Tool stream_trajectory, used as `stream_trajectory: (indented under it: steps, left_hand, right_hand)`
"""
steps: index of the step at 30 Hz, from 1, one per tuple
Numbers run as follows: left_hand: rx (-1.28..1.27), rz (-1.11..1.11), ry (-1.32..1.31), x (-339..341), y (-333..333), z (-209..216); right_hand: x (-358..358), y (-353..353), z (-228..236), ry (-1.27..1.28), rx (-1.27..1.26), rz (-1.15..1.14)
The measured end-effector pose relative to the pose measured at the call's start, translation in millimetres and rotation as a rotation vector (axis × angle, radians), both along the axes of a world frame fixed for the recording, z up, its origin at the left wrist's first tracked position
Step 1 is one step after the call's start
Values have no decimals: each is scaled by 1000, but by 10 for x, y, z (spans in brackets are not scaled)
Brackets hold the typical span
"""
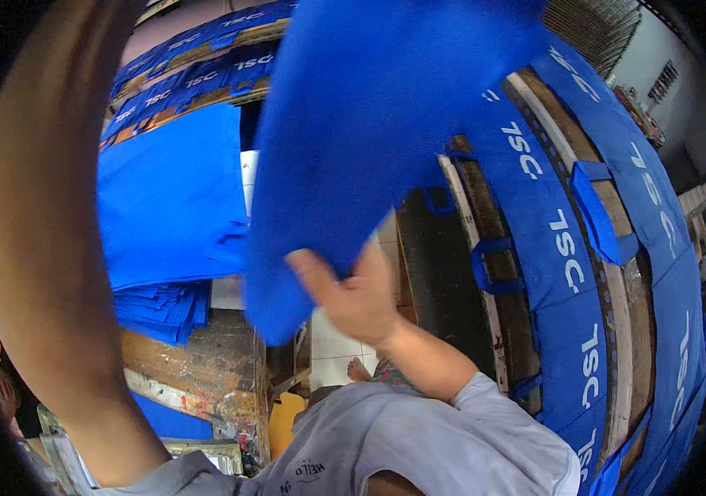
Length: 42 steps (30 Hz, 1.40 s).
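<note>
A plain blue fabric bag (361, 107) hangs in front of me, slightly blurred and filling the upper middle. My right hand (353, 293) grips its lower part, the thumb on the near face and the other fingers mostly hidden by cloth. My left forearm (47, 215) reaches up along the left side and passes out at the top, so that hand does not show. Beyond the forearm, a stack of plain blue bags (171, 198) lies on a paint-stained wooden table (196, 351), its lower layers fanned out unevenly.
On my right, long wooden boards hold rows of blue bags with white print (564, 240), some handles (593, 211) sticking out. More printed bags (204, 78) lie at the far left. A dark board (436, 256) stands beside my right arm. Tiled floor (332, 343) shows below.
</note>
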<state>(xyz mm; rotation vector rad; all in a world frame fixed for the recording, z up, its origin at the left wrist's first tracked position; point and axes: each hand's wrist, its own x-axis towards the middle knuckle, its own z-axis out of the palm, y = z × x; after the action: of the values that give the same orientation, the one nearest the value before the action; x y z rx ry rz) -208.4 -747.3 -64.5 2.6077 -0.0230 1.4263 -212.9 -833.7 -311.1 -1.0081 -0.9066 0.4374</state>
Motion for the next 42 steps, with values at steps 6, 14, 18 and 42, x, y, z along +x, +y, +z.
stream_trajectory:
  steps: [6, 14, 18, 42]
  left_hand:
    - [-490, -408, -78, 361, 371, -164]
    - [-1098, -363, -149, 661, 972, -1653]
    - [-1316, -23, -184, 572, 1194, -2627]
    - [-1266, -231, -245, 3015, 1752, -6669]
  right_hand:
    - [583, -785, -131, -131, -33, -546]
    - [625, -1405, -626, -334, -697, -505]
    - [515, -1301, -951, -304, -779, -270]
    - [4143, -1267, -4702, -484, -1479, -955]
